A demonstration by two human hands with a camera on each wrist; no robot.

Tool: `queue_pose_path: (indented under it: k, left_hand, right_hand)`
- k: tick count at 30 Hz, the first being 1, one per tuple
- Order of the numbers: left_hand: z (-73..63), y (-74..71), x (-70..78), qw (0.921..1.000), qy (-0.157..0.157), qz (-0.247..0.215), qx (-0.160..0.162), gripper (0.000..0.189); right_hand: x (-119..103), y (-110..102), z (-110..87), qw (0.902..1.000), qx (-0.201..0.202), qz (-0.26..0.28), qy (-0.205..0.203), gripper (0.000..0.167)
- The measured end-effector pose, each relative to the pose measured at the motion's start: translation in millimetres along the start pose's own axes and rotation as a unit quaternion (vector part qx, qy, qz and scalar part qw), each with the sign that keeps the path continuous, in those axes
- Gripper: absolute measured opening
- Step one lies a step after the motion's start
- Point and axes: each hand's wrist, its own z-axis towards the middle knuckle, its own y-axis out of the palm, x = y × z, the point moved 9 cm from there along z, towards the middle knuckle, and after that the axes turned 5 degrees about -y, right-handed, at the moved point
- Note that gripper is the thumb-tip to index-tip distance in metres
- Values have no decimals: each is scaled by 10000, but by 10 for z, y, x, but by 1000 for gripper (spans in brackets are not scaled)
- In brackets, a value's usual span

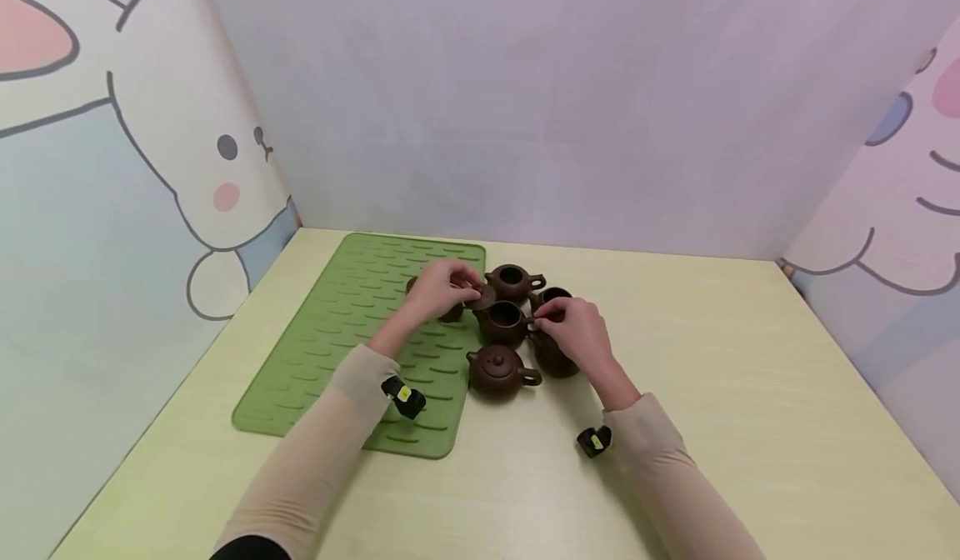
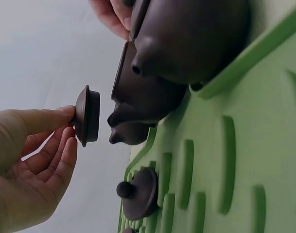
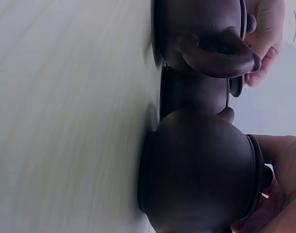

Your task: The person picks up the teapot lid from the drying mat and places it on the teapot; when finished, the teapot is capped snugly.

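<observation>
My left hand (image 1: 441, 287) pinches a small dark brown teapot lid (image 2: 87, 116) by its knob. The lid is tilted, apart from the open teapot (image 1: 495, 332) beside it. At that teapot's handle side is my right hand (image 1: 576, 327), its thumb and fingertips pinching the handle, partly hidden. In front of it sits a lidded teapot (image 1: 497, 381), handle to the right. Under my right hand stands another lidded teapot (image 3: 201, 170). Two more open teapots are behind, one at the back (image 1: 513, 290) and one partly covered (image 1: 553, 295) by the right hand.
A green ridged mat (image 1: 300, 368) covers the table's left part, with the teapots along its right edge. On it lies a loose lid (image 2: 143, 194), with another dark piece farther off. Pale wooden table (image 1: 720, 393) extends right; walls stand behind and at both sides.
</observation>
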Motion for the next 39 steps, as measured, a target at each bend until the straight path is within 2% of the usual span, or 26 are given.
queue_pose_path:
  k: [26, 33, 39]
  left_hand:
    - [26, 352, 222, 9986, 361, 183, -335, 14]
    - [31, 439, 200, 9976, 276, 384, -503, 12]
    - [18, 452, 196, 9975, 282, 342, -548, 14]
  right_hand:
    - [12, 9, 8, 9999, -93, 35, 128, 9]
    - [15, 16, 10, 9999, -67, 12, 86, 9]
    - [16, 20, 14, 10000, -53, 16, -8, 9]
